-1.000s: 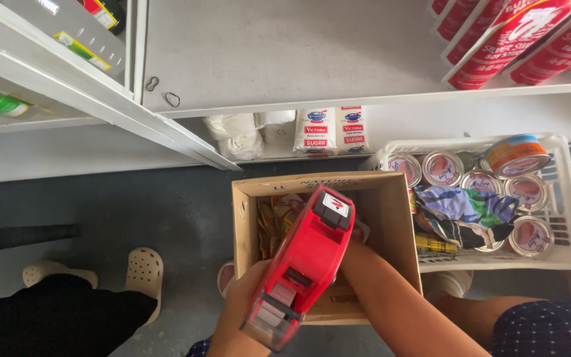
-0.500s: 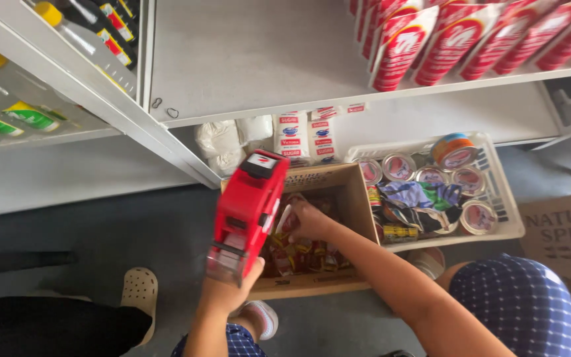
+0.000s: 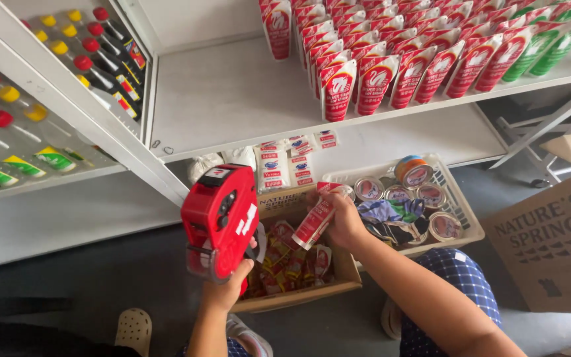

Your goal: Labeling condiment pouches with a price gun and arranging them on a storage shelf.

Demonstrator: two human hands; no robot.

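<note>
Since the picture half a second earlier, the right hand (image 3: 346, 221) had come up out of the cardboard box (image 3: 299, 264) with a red and white sauce pouch (image 3: 316, 215) in its grasp, where before it had been reaching down among the packets. The view had also tipped upward, so the shelf (image 3: 232, 99) above showed more of itself.

The right hand was clenched around the lower part of the pouch, holding it tilted just above the box's far rim. The left hand (image 3: 229, 287) was wrapped round the grip of a red price-label gun (image 3: 221, 221), which stood upright and close beside the pouch without touching it; its head pointed up toward the shelf. Judging by how they were held, the pouch had been lifted clear to meet the labeller, though no label could be made out on it.

The box sat on the floor between the person's knees and held more red pouches (image 3: 292, 261) lying loose. Just to its right stood a white plastic basket (image 3: 460, 218) with round tins (image 3: 398, 194) and crumpled wrappers. On the shelf above, matching red pouches (image 3: 391, 73) stood in leaning rows, with a few green ones (image 3: 550, 46) at the far right. Bottles with red and yellow caps (image 3: 80, 46) filled the shelving at left, and a second brown carton (image 3: 553, 238) lay at right.
</note>
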